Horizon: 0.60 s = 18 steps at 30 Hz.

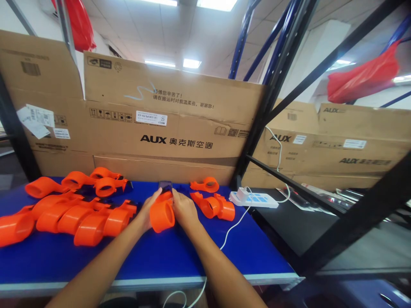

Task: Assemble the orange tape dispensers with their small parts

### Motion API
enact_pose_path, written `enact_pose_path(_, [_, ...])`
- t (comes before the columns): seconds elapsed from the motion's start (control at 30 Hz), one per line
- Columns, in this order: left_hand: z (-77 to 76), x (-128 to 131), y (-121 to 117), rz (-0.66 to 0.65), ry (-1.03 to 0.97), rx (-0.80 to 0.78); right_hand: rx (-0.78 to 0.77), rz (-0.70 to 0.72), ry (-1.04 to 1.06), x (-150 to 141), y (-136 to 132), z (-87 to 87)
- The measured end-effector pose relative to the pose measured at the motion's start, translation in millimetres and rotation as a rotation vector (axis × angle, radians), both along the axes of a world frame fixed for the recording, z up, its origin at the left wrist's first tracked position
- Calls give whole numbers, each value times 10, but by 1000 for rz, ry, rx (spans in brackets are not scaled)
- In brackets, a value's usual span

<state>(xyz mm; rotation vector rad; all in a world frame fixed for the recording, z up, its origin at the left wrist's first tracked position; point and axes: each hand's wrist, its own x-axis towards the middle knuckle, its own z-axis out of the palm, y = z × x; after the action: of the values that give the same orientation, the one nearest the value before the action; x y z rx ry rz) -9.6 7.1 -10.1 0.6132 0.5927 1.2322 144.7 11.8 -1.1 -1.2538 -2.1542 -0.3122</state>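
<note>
Over the middle of the blue table (180, 261), an orange tape dispenser (162, 216) is held between both my hands, its round ring towards me. My left hand (149, 207) grips its left side, and my right hand (185, 208) closes on its far right end. A dark part shows near my fingertips, though the fingers partly cover it. Several more orange tape dispensers (91, 229) lie grouped to the left, many with dark ends pointing away. To the right lies a smaller group of orange dispenser pieces (226, 208). Behind my hands sits a dark phone-like object (165, 185).
A white power strip (253, 198) with a plug lies at the table's right edge, its white cable (231, 229) running over the front. Cardboard panels (173, 124) stand along the back. A black metal post (257, 141) rises at the right, beside a dark shelf (308, 231).
</note>
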Motion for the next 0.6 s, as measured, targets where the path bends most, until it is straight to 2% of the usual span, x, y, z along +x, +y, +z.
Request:
enact_pose_path(0.27, [-24,2,14,-29,5,3,-16,-16,-6,-11,-19,12])
enact_pose_path(0.6, [-8,-12,15,10,44,67,0,33,26,20,23,4])
